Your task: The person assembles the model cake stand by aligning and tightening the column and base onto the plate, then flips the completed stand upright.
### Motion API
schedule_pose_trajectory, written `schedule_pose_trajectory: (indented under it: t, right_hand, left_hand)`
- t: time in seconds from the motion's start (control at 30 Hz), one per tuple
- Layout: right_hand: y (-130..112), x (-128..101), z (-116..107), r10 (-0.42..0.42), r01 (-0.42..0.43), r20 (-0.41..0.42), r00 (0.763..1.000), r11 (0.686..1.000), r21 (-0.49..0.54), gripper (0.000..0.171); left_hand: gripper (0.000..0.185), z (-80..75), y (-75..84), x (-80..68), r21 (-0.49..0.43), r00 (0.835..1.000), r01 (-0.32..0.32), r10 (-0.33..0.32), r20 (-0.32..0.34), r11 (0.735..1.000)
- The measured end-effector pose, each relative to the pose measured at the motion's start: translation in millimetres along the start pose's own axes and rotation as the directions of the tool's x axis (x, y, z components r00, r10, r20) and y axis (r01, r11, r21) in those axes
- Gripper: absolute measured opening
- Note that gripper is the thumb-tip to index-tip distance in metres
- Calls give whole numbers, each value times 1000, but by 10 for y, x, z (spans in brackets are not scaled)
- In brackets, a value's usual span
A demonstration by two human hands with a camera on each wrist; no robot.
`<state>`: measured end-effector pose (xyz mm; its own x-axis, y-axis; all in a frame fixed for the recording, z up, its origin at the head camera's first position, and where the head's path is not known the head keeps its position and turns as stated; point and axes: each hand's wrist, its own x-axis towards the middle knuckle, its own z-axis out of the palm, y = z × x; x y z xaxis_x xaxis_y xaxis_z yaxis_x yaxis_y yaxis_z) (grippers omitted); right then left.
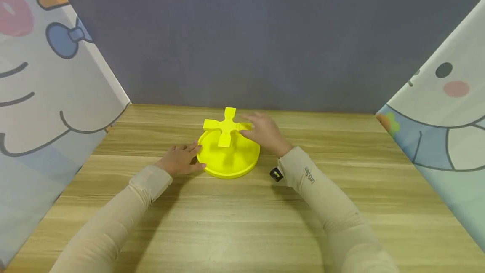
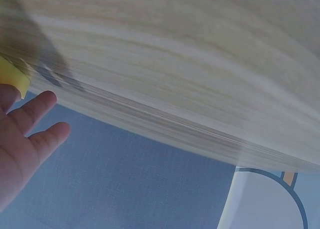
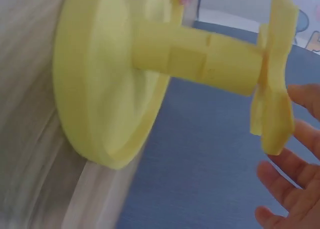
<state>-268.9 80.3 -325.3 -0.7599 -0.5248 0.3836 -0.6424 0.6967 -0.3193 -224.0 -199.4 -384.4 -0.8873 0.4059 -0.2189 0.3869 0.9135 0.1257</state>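
A yellow stand has a round, rimmed base [image 1: 227,165] flat on the table, an upright post [image 3: 197,59] and a four-armed cross top [image 1: 228,126]. At the base's left rim is my left hand [image 1: 178,160], thumb and fingers spread and touching the edge; the left wrist view catches only some fingers and a bit of yellow. My right hand [image 1: 265,133] is at the cross's right arm, fingers spaced apart above and below it. In the right wrist view, the fingertips lie close against the cross's outer face; firm contact is unclear.
A small black object [image 1: 276,175] is by the right cuff. The wood-grain table [image 1: 242,222] meets a dark grey-blue panel [image 1: 250,41] at the back. Cartoon-printed panels stand on the left [image 1: 41,79] and right [image 1: 451,117].
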Motion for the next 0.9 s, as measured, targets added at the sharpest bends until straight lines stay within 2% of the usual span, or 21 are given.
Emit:
schedule_pose_trajectory:
  t: [0.13, 0.37, 0.47, 0.77, 0.9]
  right_hand:
    - [51, -1, 36, -31, 38, 86, 996, 996, -82, 41]
    - [24, -21, 63, 28, -22, 122, 992, 999, -49, 42]
    - [-17, -35, 66, 30, -20, 129, 991, 997, -77, 43]
    - [-140, -120, 101, -100, 118, 91, 991, 968, -222, 48]
    - [-183, -133, 103, -153, 166, 90, 984, 971, -171, 47]
  left_hand:
    - [78, 7, 5, 2, -4, 1000, -2, 2, 8, 1000]
    - [78, 1, 4, -1, -3, 1000, 6, -6, 0, 1000]
    - [79, -3, 4, -3, 0, 1000, 10, -10, 3, 1000]
    - [78, -18, 10, -4, 14, 1000, 4, -4, 8, 1000]
    - [78, -13, 1, -10, 10, 1000, 3, -4, 10, 1000]
